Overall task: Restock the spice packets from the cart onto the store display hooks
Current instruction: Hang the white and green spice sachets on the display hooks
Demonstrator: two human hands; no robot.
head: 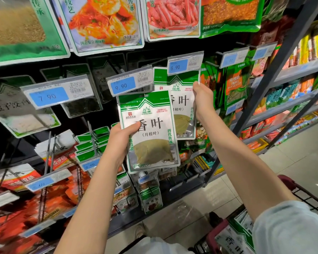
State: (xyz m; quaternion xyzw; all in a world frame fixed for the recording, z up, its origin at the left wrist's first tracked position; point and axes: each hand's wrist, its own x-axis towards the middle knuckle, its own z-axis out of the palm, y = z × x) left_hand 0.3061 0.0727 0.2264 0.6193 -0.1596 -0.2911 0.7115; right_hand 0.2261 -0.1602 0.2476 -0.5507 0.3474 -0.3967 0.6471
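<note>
While the restocking looks well under way, it is plainly not finished. The left hand grips a green-and-white bay-leaf packet by its left edge, thumb across the front, holding it up in front of the display and clear of any peg. The right hand pinches the upper right edge of a second matching packet, just behind and above the first. That packet's top is tucked behind the 6.90 price tag, so I cannot tell whether it is already hung or only being lined up. Down at the lower right, the cart holds more packets of the same kind, though how many I cannot make out. By my reckoning one packet is at the point of being hung, one waits in hand, and the cart's share remains to be put up.
</note>
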